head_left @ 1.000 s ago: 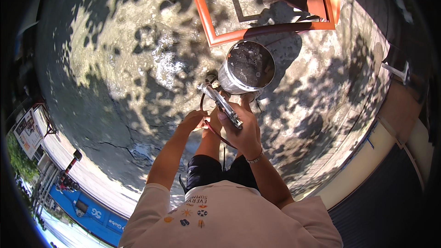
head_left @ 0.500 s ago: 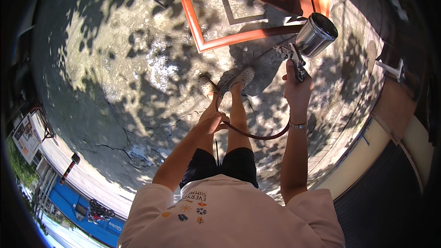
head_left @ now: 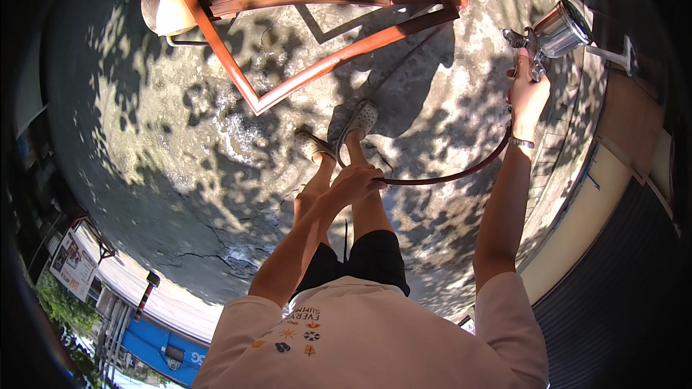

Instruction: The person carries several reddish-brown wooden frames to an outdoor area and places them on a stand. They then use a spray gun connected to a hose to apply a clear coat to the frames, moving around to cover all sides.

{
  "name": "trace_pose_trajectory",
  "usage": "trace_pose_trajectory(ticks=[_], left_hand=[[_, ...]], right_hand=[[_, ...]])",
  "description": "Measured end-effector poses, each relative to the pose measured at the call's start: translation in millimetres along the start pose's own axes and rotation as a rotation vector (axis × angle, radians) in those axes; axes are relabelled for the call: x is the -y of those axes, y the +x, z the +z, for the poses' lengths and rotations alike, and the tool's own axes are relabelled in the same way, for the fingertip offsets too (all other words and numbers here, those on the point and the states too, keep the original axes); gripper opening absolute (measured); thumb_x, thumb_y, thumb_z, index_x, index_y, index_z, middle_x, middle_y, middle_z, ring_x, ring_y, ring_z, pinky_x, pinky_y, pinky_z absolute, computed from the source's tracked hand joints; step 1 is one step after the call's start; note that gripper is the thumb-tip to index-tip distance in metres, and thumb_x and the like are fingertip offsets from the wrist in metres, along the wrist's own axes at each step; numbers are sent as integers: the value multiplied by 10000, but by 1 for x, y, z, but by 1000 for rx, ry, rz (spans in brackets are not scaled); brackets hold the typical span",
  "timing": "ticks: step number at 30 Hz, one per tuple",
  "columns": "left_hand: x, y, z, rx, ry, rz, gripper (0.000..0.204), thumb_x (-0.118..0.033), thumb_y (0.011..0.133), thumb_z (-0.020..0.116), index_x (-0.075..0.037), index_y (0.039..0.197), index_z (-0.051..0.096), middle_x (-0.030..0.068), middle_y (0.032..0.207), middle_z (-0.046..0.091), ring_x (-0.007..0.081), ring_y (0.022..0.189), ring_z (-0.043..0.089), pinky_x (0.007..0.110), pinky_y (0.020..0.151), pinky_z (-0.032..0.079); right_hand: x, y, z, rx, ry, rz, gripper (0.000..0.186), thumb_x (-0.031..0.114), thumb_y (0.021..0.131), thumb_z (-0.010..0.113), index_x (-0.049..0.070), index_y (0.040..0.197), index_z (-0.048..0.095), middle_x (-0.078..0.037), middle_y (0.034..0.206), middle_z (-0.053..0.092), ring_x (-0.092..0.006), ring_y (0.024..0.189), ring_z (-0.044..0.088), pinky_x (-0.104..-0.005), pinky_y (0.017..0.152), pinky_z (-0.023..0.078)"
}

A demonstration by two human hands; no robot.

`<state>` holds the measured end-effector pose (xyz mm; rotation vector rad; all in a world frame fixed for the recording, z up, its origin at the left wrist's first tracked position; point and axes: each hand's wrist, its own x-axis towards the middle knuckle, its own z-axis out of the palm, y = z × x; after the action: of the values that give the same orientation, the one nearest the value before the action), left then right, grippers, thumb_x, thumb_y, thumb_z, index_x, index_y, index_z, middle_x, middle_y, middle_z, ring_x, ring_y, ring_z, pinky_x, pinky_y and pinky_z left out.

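A metal spray gun (head_left: 532, 52) with a silver paint cup (head_left: 561, 32) is gripped in my right hand (head_left: 528, 94), out at the far right. My right arm is stretched forward, and the gun points toward the left. From its handle a dark red hose (head_left: 450, 179) curves down to my left hand (head_left: 358, 183), which is closed round it in front of my legs. Ahead of me stands a reddish-brown wooden frame (head_left: 317, 70), its near corner just beyond my feet. The gun is apart from the wood, to its right.
Beneath me lies cracked concrete ground (head_left: 209, 202), dappled with leaf shadows. A rounded pale object (head_left: 169, 11) with a metal leg stands under the frame's left side. Along the right runs a cream wall (head_left: 573, 209) beside dark corrugated sheeting (head_left: 605, 281).
My right hand has swung the spray gun to the right, away from the wooden frame. My left hand has shifted slightly right with the hose. The view has turned, so the frame appears farther left.
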<state>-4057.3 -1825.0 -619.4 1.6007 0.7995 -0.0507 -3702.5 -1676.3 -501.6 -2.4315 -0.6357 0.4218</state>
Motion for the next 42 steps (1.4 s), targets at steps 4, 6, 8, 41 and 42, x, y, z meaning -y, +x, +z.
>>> trace_pose_trajectory(ticks=[4,6,8,41,42], left_hand=[[-5,16,7,9,15,-106,184,-263,885,698,-84,922,704,112,863,695,303,846,672,439,770,505],[0,15,9,50,-21,-220,188,-265,881,703,-81,916,704,116,875,698,308,850,673,444,776,500],[12,5,8,97,20,-209,175,-239,894,695,-74,952,700,110,877,690,299,859,664,429,773,498],[73,-120,15,-175,-136,-49,275,-327,923,660,-56,930,706,131,910,670,325,915,653,430,794,513],[74,-113,19,-163,-150,-104,307,-356,931,649,-57,957,713,136,933,682,329,935,659,439,807,514]], right_hand=[[-39,25,-18,-225,93,7,458,431,940,671,-23,911,728,-78,746,730,-105,549,590,-293,500,443],[-74,25,-16,-276,199,-88,425,410,948,669,-10,930,730,-70,739,720,-95,522,555,-287,477,415],[-67,-6,-11,-154,451,154,390,385,958,665,2,902,706,-61,716,697,-61,422,460,-252,395,326],[240,-158,-39,246,341,-336,409,390,996,594,3,892,675,-58,687,671,-71,343,403,-257,351,333],[257,-143,-38,169,317,-356,408,385,1001,587,2,898,682,-68,715,692,-70,344,402,-261,349,331]])
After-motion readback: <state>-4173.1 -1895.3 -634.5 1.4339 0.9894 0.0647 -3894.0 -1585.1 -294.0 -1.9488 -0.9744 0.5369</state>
